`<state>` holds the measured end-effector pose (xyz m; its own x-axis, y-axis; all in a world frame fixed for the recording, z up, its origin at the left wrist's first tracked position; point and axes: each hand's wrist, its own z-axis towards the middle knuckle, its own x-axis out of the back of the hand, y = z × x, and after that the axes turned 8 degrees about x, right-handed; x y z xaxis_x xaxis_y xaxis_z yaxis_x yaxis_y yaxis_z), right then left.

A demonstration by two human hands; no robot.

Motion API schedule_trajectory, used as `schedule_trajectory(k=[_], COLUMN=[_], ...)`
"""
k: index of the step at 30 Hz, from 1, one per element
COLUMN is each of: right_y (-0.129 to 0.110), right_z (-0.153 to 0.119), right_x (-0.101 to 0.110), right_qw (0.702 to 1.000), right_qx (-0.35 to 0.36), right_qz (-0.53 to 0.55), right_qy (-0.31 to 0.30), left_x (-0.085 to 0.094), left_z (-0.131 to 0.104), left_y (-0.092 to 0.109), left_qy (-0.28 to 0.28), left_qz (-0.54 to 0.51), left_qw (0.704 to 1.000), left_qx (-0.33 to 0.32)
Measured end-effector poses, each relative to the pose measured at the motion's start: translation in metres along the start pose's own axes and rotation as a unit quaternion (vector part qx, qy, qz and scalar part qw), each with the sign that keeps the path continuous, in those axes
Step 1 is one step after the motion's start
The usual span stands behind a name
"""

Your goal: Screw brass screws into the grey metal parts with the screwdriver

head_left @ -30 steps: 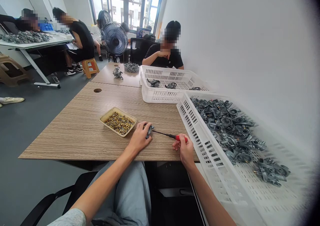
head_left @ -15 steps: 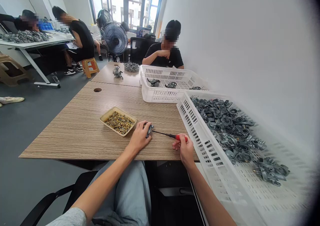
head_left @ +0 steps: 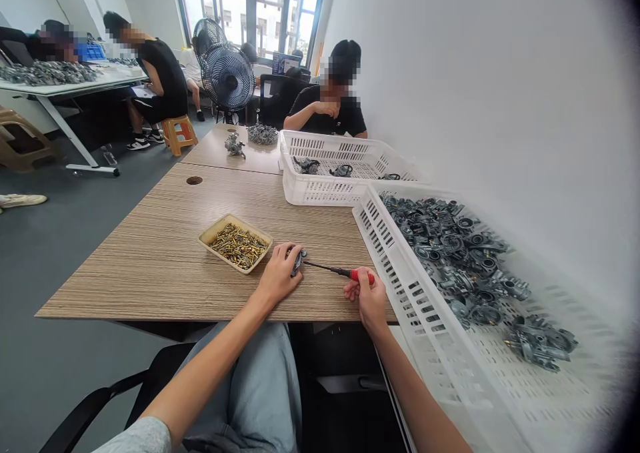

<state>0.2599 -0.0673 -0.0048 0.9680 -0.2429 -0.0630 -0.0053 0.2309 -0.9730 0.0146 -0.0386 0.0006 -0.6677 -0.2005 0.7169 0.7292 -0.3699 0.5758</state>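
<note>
My left hand [head_left: 281, 271] is closed around a small grey metal carburetor [head_left: 299, 261], holding it down on the wood-grain table [head_left: 165, 259]. The fingers cover most of the part. In my right hand [head_left: 369, 295] is a screwdriver [head_left: 345, 272] with a red and black handle. Its thin dark shaft points left, and the tip meets the right side of the carburetor; the exact contact point is too small to make out. Just left of my left hand, a cream plastic tray [head_left: 213, 255] holds many small brass-coloured screw-like pieces.
To my right stands a long white crate [head_left: 395, 266] heaped with carburetors. Behind it, another white crate [head_left: 320, 193] holds several more. A lone carburetor [head_left: 235, 145] and a pile of metal parts [head_left: 263, 134] lie at the table's far end. A person [head_left: 325, 109] sits opposite.
</note>
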Motion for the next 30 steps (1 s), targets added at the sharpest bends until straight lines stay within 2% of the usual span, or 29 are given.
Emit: schedule_trajectory(k=[8, 15, 26, 30], right_y=[-0.0034, -0.0062, -0.0027, -0.0053], right_z=[-0.0019, -0.0052, -0.0054, -0.0058], right_x=[-0.0021, 0.0014, -0.0009, -0.0021], right_qw=[1.0, 0.996, 0.995, 0.994], right_qx=[0.014, 0.04, 0.047, 0.054], right_qz=[-0.011, 0.025, -0.049, -0.045], right_qy=[-0.005, -0.072, -0.071, -0.08], left_x=[0.0002, 0.0005, -0.0005, 0.0002], left_z=[0.0003, 0.0002, 0.0015, 0.0016], left_y=[-0.0001, -0.001, -0.0038, -0.0024], left_qy=[0.003, 0.006, 0.018, 0.016], left_qz=[-0.004, -0.004, 0.009, 0.009], left_qw=[1.0, 1.0, 1.0, 1.0], left_qx=[0.004, 0.014, 0.023, 0.024])
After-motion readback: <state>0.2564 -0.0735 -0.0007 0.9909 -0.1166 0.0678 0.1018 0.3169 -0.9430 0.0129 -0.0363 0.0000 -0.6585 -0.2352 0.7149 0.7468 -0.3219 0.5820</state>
